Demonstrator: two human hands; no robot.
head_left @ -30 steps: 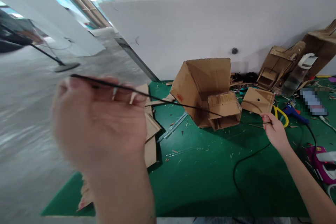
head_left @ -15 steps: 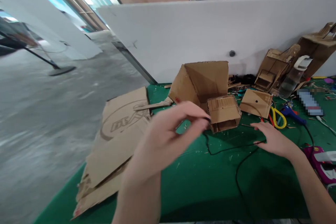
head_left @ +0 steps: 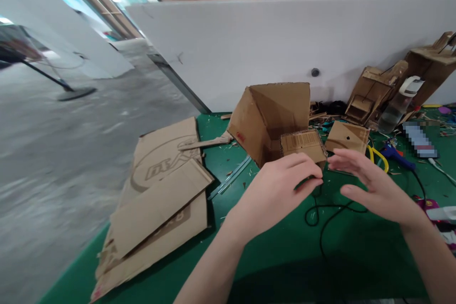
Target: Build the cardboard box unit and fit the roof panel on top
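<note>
My left hand (head_left: pixel 278 194) is in a pinch just in front of the small cardboard box (head_left: pixel 302 141). A thin black cord (head_left: pixel 312 224) hangs from its fingertips and curls in a loop on the green table. The pinched end itself is hidden. To the right, my right hand (head_left: pixel 374 190) is open, thumb apart from the fingers, its fingertips near the left hand's and holding nothing. Behind the small box rises a larger folded cardboard piece (head_left: pixel 281 104). A cardboard square (head_left: pixel 347 138) with a hole lies beyond my right hand.
Flat cardboard sheets (head_left: pixel 156 213) cover the table's left edge. Yellow-handled scissors (head_left: pixel 383 160), a blue glue gun (head_left: pixel 397 156), a phone (head_left: pixel 420 140) and a water bottle (head_left: pixel 399 104) are at the right. A white partition (head_left: pixel 228 47) closes off the back.
My left hand has moved right and slightly down, bringing the cord with it. My right hand has let go of the cord, opened and risen slightly. The cord has slackened into a loop.
</note>
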